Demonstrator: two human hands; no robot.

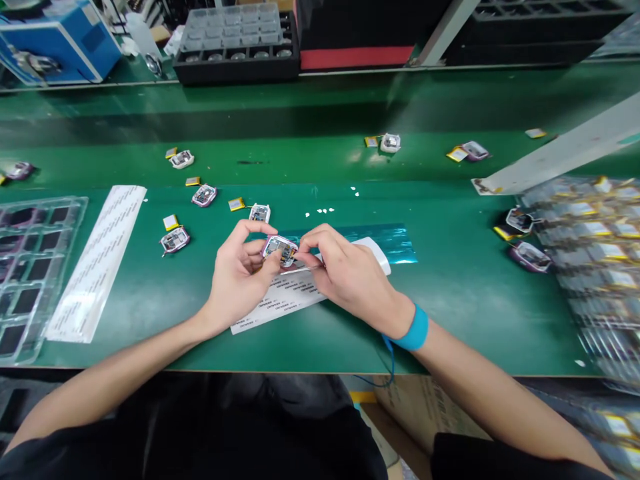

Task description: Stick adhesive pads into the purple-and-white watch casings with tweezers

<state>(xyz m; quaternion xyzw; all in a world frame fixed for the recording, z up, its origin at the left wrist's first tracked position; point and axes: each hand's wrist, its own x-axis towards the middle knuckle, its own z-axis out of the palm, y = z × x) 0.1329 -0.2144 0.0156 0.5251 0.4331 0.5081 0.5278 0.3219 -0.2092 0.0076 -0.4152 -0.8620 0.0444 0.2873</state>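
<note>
The left hand (245, 280) has the small open device (280, 251) pinched between thumb and fingers, its circuitry turned up. From where I stand, the right hand (345, 267) has its thumb and forefinger drawn together at the device's right edge; whether anything tiny is caught between them, I can't tell. A blue wristband (416, 328) circles that wrist.

The device is held over the middle of the green table (460, 320), above a printed white strip (285, 303), with a shiny blue-green film (395, 243) just beyond, reaching out to the right. Past the hands lie a few white scraps (325, 211). Another open unit (260, 213) sits just beyond the left hand, and more are scattered to the left and farther back, several with small yellow-edged batteries (171, 222).

On the left, a second printed strip (100, 260) lies beside a clear tray (37, 280). Over on the right there's a crowded, blurred batch of parts (600, 247), and a black tray (237, 67) stands at the far side.
</note>
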